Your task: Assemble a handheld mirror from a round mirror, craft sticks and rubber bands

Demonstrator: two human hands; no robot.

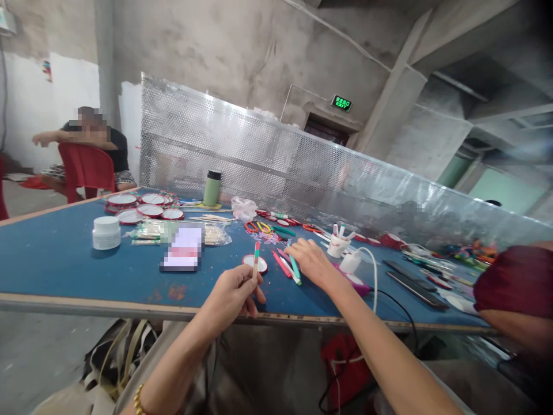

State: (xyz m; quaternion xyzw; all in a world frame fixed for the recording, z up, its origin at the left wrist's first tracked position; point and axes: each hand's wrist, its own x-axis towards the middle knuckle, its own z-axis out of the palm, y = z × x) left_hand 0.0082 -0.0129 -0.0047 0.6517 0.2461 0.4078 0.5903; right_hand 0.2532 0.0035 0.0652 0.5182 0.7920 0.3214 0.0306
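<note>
At lower centre, our left hand (235, 291) pinches a stick (256, 263) upright, seemingly to keep its coloured end visible; our right hand (309, 260) is at the pens (282, 264), its grip unclear. Right of centre, a cup (337, 248) stands near, probably for easy reach.

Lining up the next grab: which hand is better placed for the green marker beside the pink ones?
Probably the right hand: its fingertips are close to the green marker, and no held object shows. The left hand holds the striped stick.
</note>
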